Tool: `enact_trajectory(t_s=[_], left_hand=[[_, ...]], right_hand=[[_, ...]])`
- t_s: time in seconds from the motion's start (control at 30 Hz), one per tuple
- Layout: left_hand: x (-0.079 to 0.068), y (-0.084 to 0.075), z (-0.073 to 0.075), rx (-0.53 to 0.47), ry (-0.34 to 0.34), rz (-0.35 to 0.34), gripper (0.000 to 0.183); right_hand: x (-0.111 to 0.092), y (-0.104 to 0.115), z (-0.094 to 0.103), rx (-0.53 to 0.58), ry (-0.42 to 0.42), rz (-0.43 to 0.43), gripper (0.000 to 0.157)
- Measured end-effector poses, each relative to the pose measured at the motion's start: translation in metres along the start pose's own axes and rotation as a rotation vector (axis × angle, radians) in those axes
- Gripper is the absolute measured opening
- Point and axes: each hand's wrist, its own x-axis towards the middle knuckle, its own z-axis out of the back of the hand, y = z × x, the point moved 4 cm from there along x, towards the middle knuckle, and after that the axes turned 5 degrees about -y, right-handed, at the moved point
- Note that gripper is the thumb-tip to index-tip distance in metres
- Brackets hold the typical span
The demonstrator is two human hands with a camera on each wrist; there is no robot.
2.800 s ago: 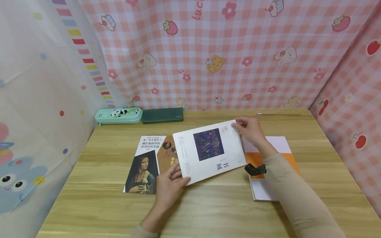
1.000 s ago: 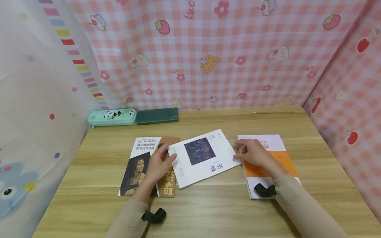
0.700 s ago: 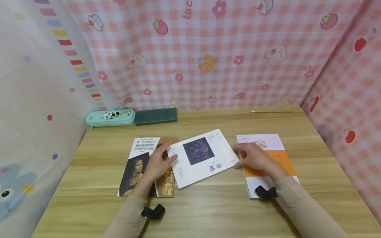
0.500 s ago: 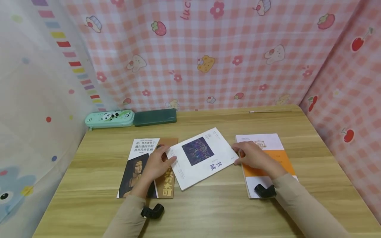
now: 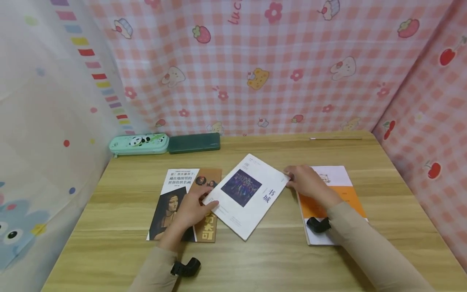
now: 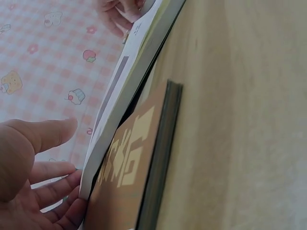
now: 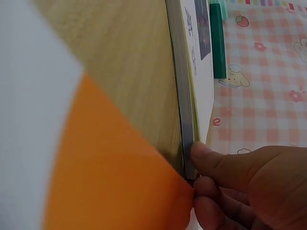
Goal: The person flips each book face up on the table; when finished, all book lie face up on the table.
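A white book point(image 5: 230, 219) with a dark square picture lies turned askew in the middle of the table, its left corner over a brown book point(image 5: 209, 231). At that corner is my left hand point(image 5: 189, 209); in the left wrist view its fingertips point(image 6: 69, 184) touch the book's edge while the thumb stands apart from the cover. My right hand point(image 5: 306, 182) pinches the right corner, thumb on the cover and fingers below, as the right wrist view shows. Under the right hand and sleeve lies an orange and white book point(image 5: 348, 200), partly hidden.
Left of the brown book, partly behind my left hand, is a portrait cover point(image 5: 168, 202). At the back stand a mint panda pencil case point(image 5: 138, 144) and a dark green case point(image 5: 194, 143). A thin stick point(image 5: 335, 139) lies back right. Curtains enclose the table point(image 5: 270, 267).
The white book, held up tilted at first, came down between the side books. Over the last half second it turned anticlockwise, my right hand moving away from me and my left slightly nearer.
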Motion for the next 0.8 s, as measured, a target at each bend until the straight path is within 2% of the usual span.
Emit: enact_trajectory(t_s=[0.13,0.33,0.47,0.53,0.67,0.8], left_hand=[[-0.002,-0.001,-0.003,-0.033,0.006,0.000,0.050],[-0.004,-0.002,-0.007,-0.069,0.013,-0.020,0.053],[-0.005,-0.005,-0.014,-0.085,0.086,-0.096,0.064],[-0.006,-0.008,-0.019,-0.101,0.133,-0.133,0.073],[-0.010,-0.013,-0.027,-0.167,0.207,-0.130,0.089],[-0.016,-0.018,-0.035,-0.238,0.262,-0.115,0.095]], right_hand=[[0.004,0.000,0.000,0.030,-0.019,0.002,0.019],[0.011,-0.001,-0.001,0.088,-0.009,-0.033,0.031],[0.016,0.001,-0.004,0.119,0.011,-0.019,0.019],[0.019,0.002,-0.006,0.123,0.030,-0.005,0.022],[0.022,0.006,-0.012,0.096,0.060,0.027,0.031],[0.024,0.007,-0.014,0.053,0.092,0.051,0.033]])
